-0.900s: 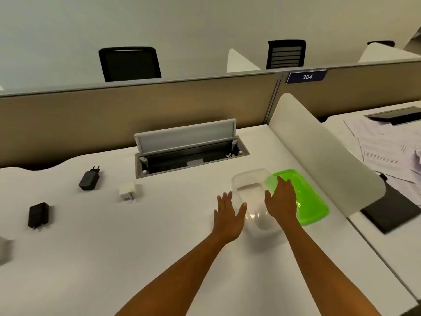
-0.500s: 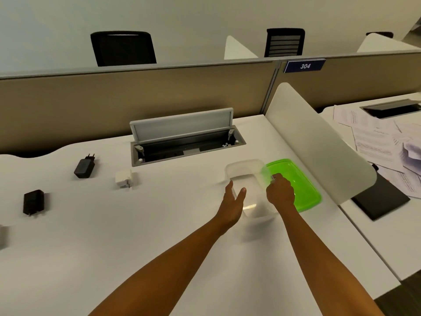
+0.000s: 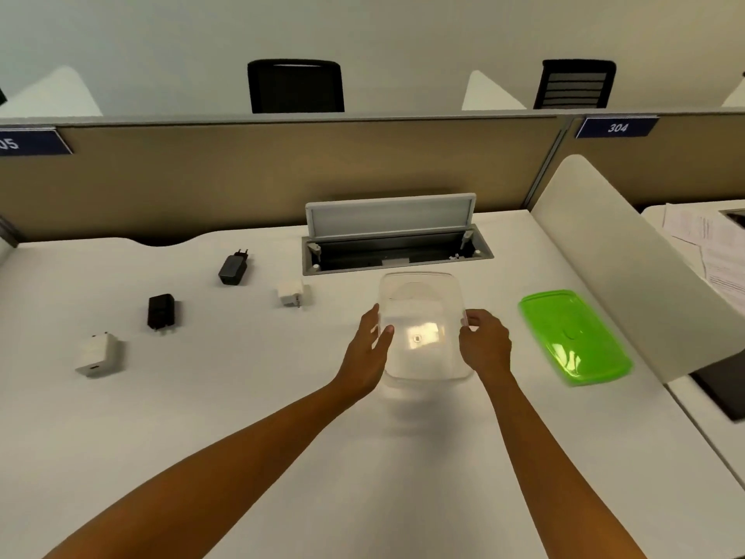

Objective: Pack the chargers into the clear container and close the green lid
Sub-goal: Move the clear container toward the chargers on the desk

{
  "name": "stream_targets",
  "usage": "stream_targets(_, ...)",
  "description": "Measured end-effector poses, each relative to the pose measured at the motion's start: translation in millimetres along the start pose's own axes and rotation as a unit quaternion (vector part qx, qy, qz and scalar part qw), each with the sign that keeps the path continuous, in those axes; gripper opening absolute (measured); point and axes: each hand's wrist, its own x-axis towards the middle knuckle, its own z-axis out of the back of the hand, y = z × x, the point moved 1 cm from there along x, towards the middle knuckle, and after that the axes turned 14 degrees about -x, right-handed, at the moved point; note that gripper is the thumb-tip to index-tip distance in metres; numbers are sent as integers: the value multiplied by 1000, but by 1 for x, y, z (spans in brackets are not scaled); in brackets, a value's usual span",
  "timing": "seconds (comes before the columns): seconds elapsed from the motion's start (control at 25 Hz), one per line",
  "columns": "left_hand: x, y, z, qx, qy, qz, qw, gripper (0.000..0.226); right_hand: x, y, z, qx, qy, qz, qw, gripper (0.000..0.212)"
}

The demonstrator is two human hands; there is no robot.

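Here, both hands grip the empty clear container (image 3: 423, 328) on the white desk (image 3: 363, 457): left hand (image 3: 369, 353) cupping its left wall, right hand (image 3: 485, 344) pinching the right rim. Green lid (image 3: 574, 336) lies apart, right; four chargers lie left.

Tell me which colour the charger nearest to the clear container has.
White. The charger lies left of the clear container; the head view shows it best.
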Motion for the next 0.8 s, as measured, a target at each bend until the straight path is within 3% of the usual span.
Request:
stream_targets(0.2, -36, 11, 73, 1, -97, -12, 995, 57, -52, 51, -48, 34, 47, 43, 997, 30)
stream_targets(0.4, -70, 30, 142, -87, -198, 28, 976, 50, -95, 97, -97, 26, 90, 80, 992, 30)
stream_targets(0.8, -86, 54, 225, -149, -308, 41, 939, 44, -146, 146, -151, 12, 156, 129, 979, 33)
